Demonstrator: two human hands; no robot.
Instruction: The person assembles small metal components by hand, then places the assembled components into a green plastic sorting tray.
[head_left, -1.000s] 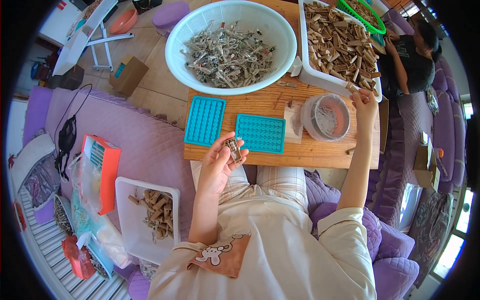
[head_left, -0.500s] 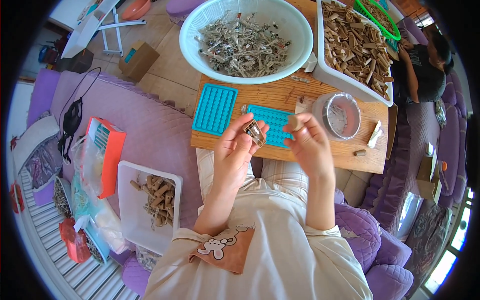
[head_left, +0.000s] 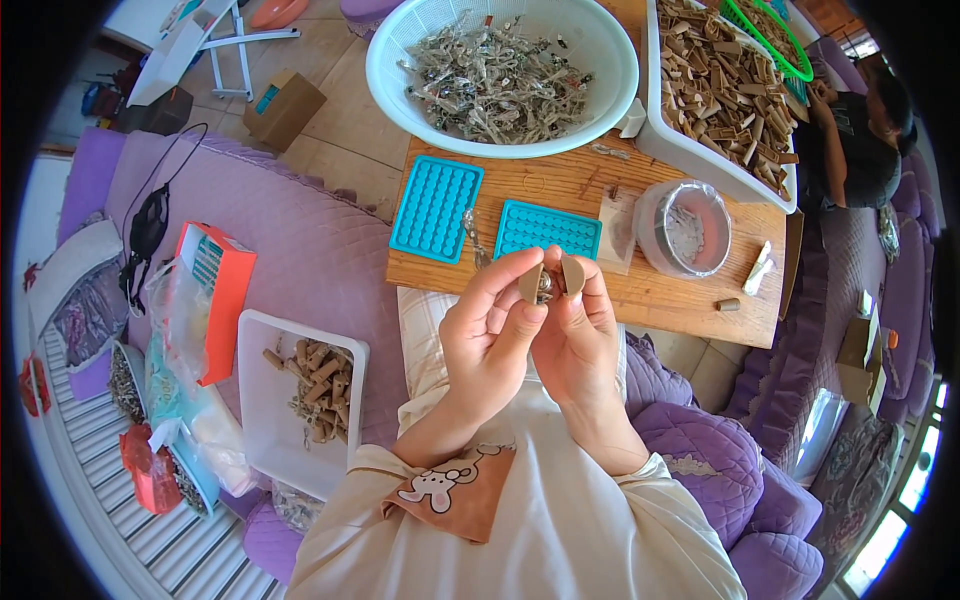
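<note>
My left hand (head_left: 488,342) pinches a brown half-shell casing (head_left: 531,284) between thumb and fingers. Small parts show in the gap at its inner side, too fine to name. In my right hand (head_left: 582,348) is a second brown half-shell (head_left: 573,276), upright and facing the first, with a narrow gap between them. A thin clear-and-silver strand (head_left: 474,232) rises beyond my left fingers; I cannot tell whether it joins the casing. Just past my hands, two blue moulded trays (head_left: 436,210) lie on the wooden table (head_left: 520,182).
A pale blue basin (head_left: 380,100) of wired parts and a white bin (head_left: 664,130) of brown shells stand farther back. A lined tub (head_left: 722,235) is to the right. At left, a white tray (head_left: 258,400) holds brown pieces. A person (head_left: 868,150) sits at far right.
Both hands have come together; the right brought its shell leftward to face the left one. The left hand moved right and turned its casing upright. The view shifted slightly.
</note>
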